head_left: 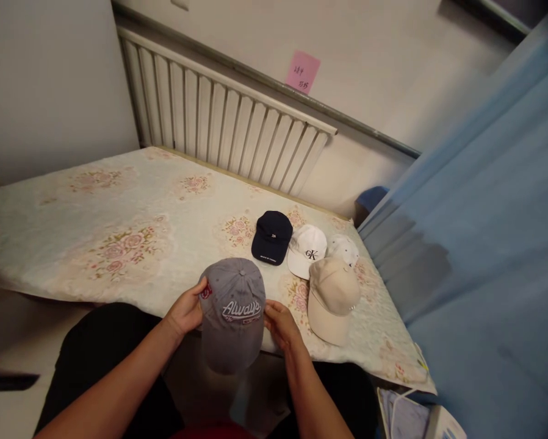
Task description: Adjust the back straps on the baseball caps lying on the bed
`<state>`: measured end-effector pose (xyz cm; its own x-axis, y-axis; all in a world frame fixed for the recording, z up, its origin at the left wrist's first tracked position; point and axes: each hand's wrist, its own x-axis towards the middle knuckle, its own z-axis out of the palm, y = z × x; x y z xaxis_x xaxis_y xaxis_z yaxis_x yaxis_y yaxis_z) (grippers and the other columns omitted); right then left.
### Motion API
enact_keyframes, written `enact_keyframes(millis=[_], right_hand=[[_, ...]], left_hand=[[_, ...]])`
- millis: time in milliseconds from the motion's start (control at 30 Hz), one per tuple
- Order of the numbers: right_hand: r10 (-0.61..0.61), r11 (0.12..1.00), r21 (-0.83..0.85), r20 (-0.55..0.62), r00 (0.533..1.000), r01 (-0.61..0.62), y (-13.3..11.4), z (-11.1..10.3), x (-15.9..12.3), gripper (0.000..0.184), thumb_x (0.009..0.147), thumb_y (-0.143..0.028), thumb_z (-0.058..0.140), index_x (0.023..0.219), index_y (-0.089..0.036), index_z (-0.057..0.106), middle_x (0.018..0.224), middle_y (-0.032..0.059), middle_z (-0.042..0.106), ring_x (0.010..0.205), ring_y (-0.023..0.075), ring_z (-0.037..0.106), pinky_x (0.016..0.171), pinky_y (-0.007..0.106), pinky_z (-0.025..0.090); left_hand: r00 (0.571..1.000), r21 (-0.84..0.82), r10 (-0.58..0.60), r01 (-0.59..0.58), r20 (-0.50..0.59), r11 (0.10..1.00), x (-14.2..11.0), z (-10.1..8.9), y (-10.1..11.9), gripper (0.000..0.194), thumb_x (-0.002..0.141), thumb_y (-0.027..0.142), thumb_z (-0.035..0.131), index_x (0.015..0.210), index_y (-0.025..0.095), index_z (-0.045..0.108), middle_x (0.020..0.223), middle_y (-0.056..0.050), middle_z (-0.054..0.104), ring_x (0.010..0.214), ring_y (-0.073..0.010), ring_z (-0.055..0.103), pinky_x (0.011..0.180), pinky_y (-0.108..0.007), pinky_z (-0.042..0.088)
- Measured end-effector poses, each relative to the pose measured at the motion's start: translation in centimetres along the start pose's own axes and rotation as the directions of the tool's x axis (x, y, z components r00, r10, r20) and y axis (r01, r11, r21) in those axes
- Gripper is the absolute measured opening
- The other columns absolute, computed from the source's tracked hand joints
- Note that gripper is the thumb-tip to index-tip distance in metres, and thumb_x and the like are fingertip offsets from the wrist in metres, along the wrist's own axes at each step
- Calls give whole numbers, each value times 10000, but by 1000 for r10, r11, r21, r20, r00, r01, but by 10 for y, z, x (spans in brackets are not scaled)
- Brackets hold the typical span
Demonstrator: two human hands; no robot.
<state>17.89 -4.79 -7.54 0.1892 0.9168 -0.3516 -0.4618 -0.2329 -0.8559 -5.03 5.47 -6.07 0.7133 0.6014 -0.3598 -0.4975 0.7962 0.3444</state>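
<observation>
Between my two hands is a grey baseball cap (pixel 232 332) with "Always" stitched on its front, its brim pointing toward me. My left hand (pixel 187 310) pinches its left side, beside a red patch. On the opposite side, my right hand (pixel 281 323) grips the cap's edge, with some fingers hidden behind it. The cap is held at the front edge of the bed. Farther back lie a navy cap (pixel 273 236), a white cap with black letters (pixel 307 247) and another white cap (pixel 343 249). A beige cap (pixel 335 299) sits nearest my right hand, partly covering the rear white one.
A floral cover (pixel 164 244) lies over the bed. Behind it are a white radiator (pixel 219 122) and a pink note (pixel 302 72) on the wall. A blue curtain (pixel 484 213) hangs at the right. Below it stands a box (pixel 443 424) with folded cloth beside it.
</observation>
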Motion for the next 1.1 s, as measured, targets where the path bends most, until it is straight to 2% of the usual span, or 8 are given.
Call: enact_keyframes(millis=[233, 500, 600, 700, 800, 900, 1000, 1100], right_hand=[[34, 990, 128, 167, 985, -56, 17, 6, -39, 361, 576, -295, 797, 889, -157, 682, 743, 24, 704, 539, 114, 592, 532, 228, 450], [6, 935, 351, 99, 995, -41, 57, 14, -90, 338, 635, -251, 726, 969, -273, 676, 839, 2, 704, 648, 159, 636, 558, 266, 487], [-21, 940, 340, 77, 997, -7, 55, 8, -92, 420, 636, -260, 713, 1050, -283, 647, 949, 28, 701, 766, 211, 661, 586, 306, 507], [-71, 949, 308, -1, 997, 68, 41, -3, -84, 466, 607, -283, 732, 1063, -276, 640, 1002, 53, 695, 868, 254, 659, 623, 340, 520], [-147, 944, 286, -93, 985, 168, 21, -14, -70, 470, 577, -273, 745, 1037, -278, 648, 1036, 49, 693, 929, 266, 647, 654, 349, 532], [-231, 911, 326, -107, 967, 253, -5, -22, -54, 475, 598, -246, 734, 1063, -267, 637, 1081, 54, 686, 989, 268, 637, 713, 364, 537], [-311, 861, 374, -150, 939, 345, -31, -32, -35, 495, 630, -218, 721, 1113, -259, 618, 1115, 59, 680, 1000, 254, 640, 793, 380, 525], [-343, 816, 398, -251, 905, 420, -39, -46, -14, 464, 635, -198, 712, 1090, -243, 632, 1083, 55, 695, 958, 229, 654, 853, 374, 509]], left_hand=[[996, 21, 60, -59, -64, 998, -5, 13, 12, 422, 928, 315, 400, 1278, 109, 516, 931, -135, 738, 856, -269, 707, 866, -443, 522], [996, 71, 9, -3, -92, 998, -1, 9, 6, 388, 898, 226, 463, 1273, 159, 539, 948, -106, 743, 843, -271, 713, 831, -432, 552], [995, 89, -55, 62, -88, 994, 10, 7, -1, 391, 880, 227, 508, 1265, 165, 545, 932, -100, 747, 844, -280, 712, 809, -427, 563], [988, 138, -19, 41, -152, 990, 26, 12, -6, 389, 858, 176, 533, 1245, 149, 551, 904, -98, 751, 825, -284, 715, 766, -418, 580], [989, 216, 52, -22, -136, 976, 47, 34, -4, 390, 841, 85, 520, 1227, 138, 552, 864, -83, 754, 806, -263, 719, 747, -377, 585], [993, 291, 111, -96, -34, 952, 74, 74, 6, 394, 828, 31, 509, 1205, 134, 558, 849, -80, 752, 791, -231, 719, 751, -332, 580], [988, 303, 147, -157, 56, 940, 108, 116, 17, 328, 841, 57, 500, 1148, 128, 590, 875, -87, 745, 806, -209, 713, 789, -313, 566], [978, 414, 186, -207, 90, 887, 144, 138, 16, 242, 826, 75, 525, 1042, 126, 624, 851, -83, 741, 758, -183, 706, 743, -270, 563]])
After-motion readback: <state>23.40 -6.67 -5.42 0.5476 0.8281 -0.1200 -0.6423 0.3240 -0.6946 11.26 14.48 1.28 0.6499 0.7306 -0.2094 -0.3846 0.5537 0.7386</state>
